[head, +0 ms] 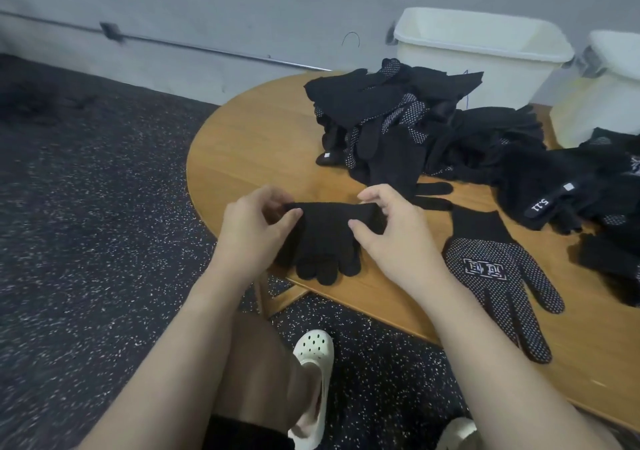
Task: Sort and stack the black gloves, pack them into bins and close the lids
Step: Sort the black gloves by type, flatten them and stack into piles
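Observation:
A plain black knit glove hangs fingers-down over the near left edge of the round wooden table. My left hand pinches its cuff at the left corner and my right hand pinches the right corner. A dotted black glove with a white logo lies flat, palm up, just right of my right hand. A loose heap of black gloves sits at the table's far side, and more gloves lie at the right. Two white bins stand open behind the heaps.
Dark speckled floor stretches to the left and under the table. A grey wall with a thin rail runs behind. My knee and a white clog are below the table edge.

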{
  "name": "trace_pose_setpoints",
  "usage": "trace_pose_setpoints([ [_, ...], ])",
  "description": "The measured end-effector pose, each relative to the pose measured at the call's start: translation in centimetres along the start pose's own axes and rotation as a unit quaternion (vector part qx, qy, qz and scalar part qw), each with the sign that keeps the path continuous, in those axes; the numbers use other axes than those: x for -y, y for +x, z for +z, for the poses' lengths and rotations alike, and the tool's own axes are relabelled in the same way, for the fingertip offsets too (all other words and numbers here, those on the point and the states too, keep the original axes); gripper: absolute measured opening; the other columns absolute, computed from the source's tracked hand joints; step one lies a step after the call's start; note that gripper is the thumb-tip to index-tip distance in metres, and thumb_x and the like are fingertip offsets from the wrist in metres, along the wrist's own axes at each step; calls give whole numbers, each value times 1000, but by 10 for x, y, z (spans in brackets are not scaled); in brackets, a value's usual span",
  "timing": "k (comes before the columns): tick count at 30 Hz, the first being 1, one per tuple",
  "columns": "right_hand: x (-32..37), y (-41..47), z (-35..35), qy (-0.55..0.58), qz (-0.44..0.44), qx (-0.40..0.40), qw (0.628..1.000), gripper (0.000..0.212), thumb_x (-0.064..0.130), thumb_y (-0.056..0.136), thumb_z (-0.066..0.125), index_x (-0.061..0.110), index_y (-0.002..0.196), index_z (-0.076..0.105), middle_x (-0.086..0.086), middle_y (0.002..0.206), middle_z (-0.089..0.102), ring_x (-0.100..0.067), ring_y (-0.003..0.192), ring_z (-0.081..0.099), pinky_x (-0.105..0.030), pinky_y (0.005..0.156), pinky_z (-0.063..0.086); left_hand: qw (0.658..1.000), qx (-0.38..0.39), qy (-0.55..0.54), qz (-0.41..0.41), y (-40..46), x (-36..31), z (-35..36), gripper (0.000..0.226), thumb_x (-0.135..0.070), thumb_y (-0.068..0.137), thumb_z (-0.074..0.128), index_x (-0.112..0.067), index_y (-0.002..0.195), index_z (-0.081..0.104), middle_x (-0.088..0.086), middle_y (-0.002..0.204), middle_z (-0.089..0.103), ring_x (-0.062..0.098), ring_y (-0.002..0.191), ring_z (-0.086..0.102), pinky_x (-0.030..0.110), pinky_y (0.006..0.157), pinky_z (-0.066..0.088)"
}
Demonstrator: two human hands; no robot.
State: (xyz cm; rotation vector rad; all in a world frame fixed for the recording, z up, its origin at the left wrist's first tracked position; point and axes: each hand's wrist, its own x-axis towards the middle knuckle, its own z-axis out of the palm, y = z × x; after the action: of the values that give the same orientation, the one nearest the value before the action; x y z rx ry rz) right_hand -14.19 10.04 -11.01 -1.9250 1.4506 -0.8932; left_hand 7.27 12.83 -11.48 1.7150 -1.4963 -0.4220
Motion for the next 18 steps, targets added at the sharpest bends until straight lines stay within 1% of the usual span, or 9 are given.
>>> trace_pose_setpoints([
  [2, 1, -3, 0, -74, -47, -13, 996, 34, 23, 92, 72, 22, 123, 61, 10, 122, 61, -10, 118, 54, -24, 101, 45, 998, -13, 51, 40, 0, 3, -1, 7, -28, 93, 74, -26, 99, 72, -10, 93, 70, 14, 90, 65, 43, 86, 55],
  [3, 3, -6, 0, -104, -77, -26, 991, 34, 24, 92, 70, 19, 125, 62, 8, 126, 60, -11, 120, 53, -30, 104, 46, 992, -16, 99, 80, -1, 3, -2, 11, -31, 95, 70, -27, 105, 72, -8, 105, 69, 20, 101, 63, 46, 92, 51],
  [4, 5, -9, 0, -122, -103, -37, 987, 34, 25, 93, 69, 17, 125, 63, 7, 130, 59, -11, 123, 51, -32, 108, 44, 981, -3, 145, 127, -2, 2, -3, 19, -36, 99, 63, -27, 113, 71, -4, 121, 66, 25, 114, 57, 48, 98, 46],
  [6, 9, -16, 1, -123, -122, -20, 985, 37, 27, 96, 66, 15, 132, 63, 5, 142, 55, -11, 133, 47, -28, 114, 35, 958, 72, 187, 205, -7, -1, -2, 41, -46, 103, 44, -26, 133, 65, -1, 150, 52, 27, 140, 42, 49, 112, 33],
  [8, 13, -24, 4, -111, -98, 46, 988, 49, 34, 102, 57, 17, 148, 53, 7, 157, 44, -8, 145, 36, -19, 119, 22, 942, 166, 198, 214, -13, -4, 1, 63, -55, 102, 24, -26, 153, 47, -4, 166, 32, 18, 155, 21, 43, 126, 16],
  [10, 12, -29, 8, -174, -96, 112, 974, 60, 46, 107, 39, 18, 160, 33, 8, 168, 24, -5, 155, 16, -19, 123, 8, 935, 227, 206, 180, -16, 0, 2, 76, -62, 97, 9, -28, 163, 23, -12, 171, 12, 6, 158, 0, 37, 129, 1],
  [12, 8, -31, 11, -257, -113, 142, 949, 64, 50, 109, 19, 19, 165, 16, 6, 172, 6, -4, 157, -1, -25, 127, 0, 928, 253, 222, 158, -16, 3, -1, 81, -65, 93, 0, -30, 165, 7, -17, 171, -1, 0, 155, -13, 33, 127, -10],
  [15, 5, -29, 11, -307, -117, 143, 934, 69, 50, 105, 3, 16, 165, 4, 1, 172, -4, -8, 157, -9, -30, 128, -6, 921, 259, 246, 155, -18, 0, -3, 81, -66, 91, -4, -30, 165, -2, -19, 169, -11, 0, 154, -21, 31, 123, -22],
  [18, 2, -22, 11, -314, -120, 154, 929, 75, 53, 99, -3, 15, 165, 0, 1, 172, -8, -8, 157, -13, -32, 128, -6, 920, 257, 257, 147, -22, -3, -1, 82, -67, 91, -5, -30, 164, -5, -18, 169, -13, 2, 154, -22, 31, 121, -25],
])
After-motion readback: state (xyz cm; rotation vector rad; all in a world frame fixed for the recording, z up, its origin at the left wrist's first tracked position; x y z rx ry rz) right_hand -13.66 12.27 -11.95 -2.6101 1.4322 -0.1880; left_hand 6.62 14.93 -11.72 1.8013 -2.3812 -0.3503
